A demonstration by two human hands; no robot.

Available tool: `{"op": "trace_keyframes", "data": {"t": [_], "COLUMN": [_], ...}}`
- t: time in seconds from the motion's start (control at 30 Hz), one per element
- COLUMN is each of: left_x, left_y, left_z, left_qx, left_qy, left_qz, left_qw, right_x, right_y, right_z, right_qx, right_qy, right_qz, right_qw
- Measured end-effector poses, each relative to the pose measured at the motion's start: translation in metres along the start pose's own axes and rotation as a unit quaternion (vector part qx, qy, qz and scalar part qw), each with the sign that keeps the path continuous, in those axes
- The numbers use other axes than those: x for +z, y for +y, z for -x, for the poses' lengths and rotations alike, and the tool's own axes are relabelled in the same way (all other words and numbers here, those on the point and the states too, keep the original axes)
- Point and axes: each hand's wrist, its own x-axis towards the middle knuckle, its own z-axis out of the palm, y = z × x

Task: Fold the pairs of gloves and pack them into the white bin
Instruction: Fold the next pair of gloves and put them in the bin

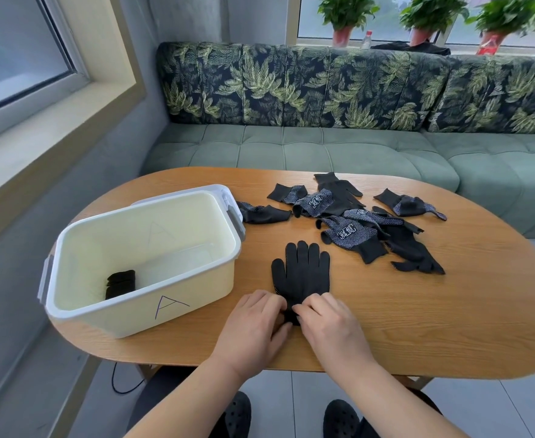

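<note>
Black glove (301, 273) cuff — both hands pinching

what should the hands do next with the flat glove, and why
Probably roll the cuff up toward the fingertips: both the left hand and right hand pinch the cuff of the flat glove, and the bin holds one folded bundle.

Both arms reach forward, bare, and the two hands sit close together, almost touching. The left hand (253, 320) lies palm down with its fingers curled in toward the right hand. The right hand (324, 319) is palm down too, and its bent fingertips (301, 308) pinch black cloth right between the two hands.
</note>
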Motion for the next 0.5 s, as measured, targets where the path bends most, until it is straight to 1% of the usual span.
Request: {"op": "trace_keyframes", "data": {"t": [0.17,0.3,0.4,0.43,0.5], "left_x": [0.002,0.008,0.008,0.008,0.008], "left_y": [-0.001,-0.006,-0.007,-0.007,-0.007], "left_z": [0.001,0.001,0.000,0.000,0.000], "left_qx": [0.021,0.045,0.052,0.055,0.059], "left_qy": [-0.005,-0.007,0.002,0.003,0.005], "left_qz": [-0.011,-0.021,-0.028,-0.030,-0.029], "left_qw": [1.000,0.999,0.998,0.998,0.998], "right_x": [-0.009,-0.016,-0.010,-0.008,-0.003], "right_y": [0.003,0.007,0.012,0.014,0.016], "right_z": [-0.001,-0.006,-0.017,-0.022,-0.033], "right_qx": [-0.016,0.040,0.084,0.090,0.103], "right_qy": [-0.012,-0.014,-0.081,-0.105,-0.125], "right_qz": [-0.045,-0.114,-0.111,-0.094,-0.056], "right_qw": [0.999,0.993,0.987,0.986,0.985]}}
